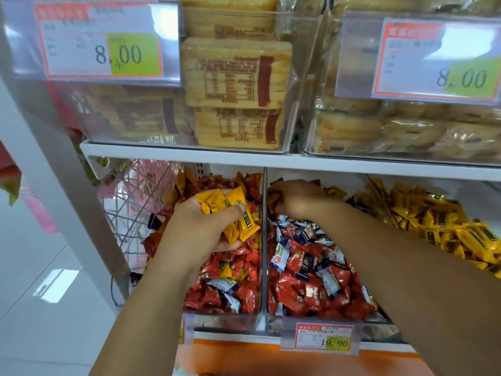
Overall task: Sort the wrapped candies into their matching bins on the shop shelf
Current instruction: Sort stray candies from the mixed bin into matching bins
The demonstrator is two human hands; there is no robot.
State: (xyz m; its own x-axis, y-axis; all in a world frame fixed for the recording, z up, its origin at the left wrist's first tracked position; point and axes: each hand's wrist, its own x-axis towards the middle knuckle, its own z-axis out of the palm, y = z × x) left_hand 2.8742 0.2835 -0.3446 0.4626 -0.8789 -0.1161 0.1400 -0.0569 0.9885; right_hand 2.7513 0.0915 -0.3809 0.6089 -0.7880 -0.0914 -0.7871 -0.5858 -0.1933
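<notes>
The left hand gripped a bunch of yellow candies over the left bin, which was full of red candies. The right hand reached knuckles-up into the back of the middle bin, fingers buried among wrappers; whether it held any could not be told.

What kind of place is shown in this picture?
Most likely a shop's snack aisle: printed price tags, loose wrapped candies heaped for sale, and packaged biscuits stacked above them.
</notes>
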